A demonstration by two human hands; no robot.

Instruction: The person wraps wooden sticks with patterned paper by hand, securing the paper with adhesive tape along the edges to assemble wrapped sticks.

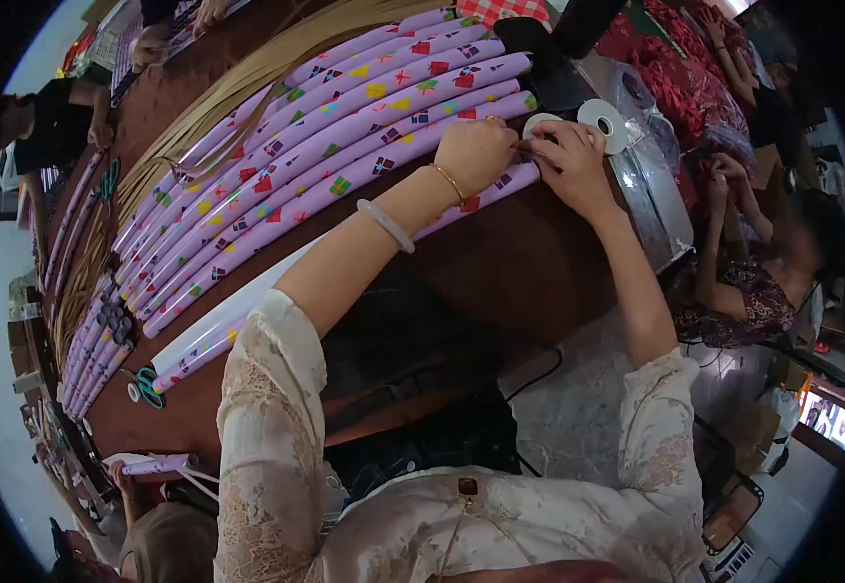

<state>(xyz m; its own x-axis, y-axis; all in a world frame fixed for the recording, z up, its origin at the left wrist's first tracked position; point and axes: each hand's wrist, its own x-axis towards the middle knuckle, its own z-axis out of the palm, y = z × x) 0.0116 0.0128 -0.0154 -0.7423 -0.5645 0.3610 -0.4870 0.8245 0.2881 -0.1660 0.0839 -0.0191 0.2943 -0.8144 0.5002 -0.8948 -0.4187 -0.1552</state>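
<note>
My left hand is closed at the right end of the nearest wrapping paper roll, which is purple with a colourful gift print. Facing it, my right hand has its fingers bent and pinched together. A small brownish bit shows between the two hands, too small to name. Just beyond my right fingers stand white tape rolls, one partly covered by the hand. Many more rolls of the same purple paper lie side by side beyond my hands. Nearer to me, a partly unrolled sheet shows its white back.
Teal-handled scissors lie at the table's left. Long tan strips run behind the rolls. A clear plastic-covered box sits to the right, with shiny red material beyond. Other people work around the brown table.
</note>
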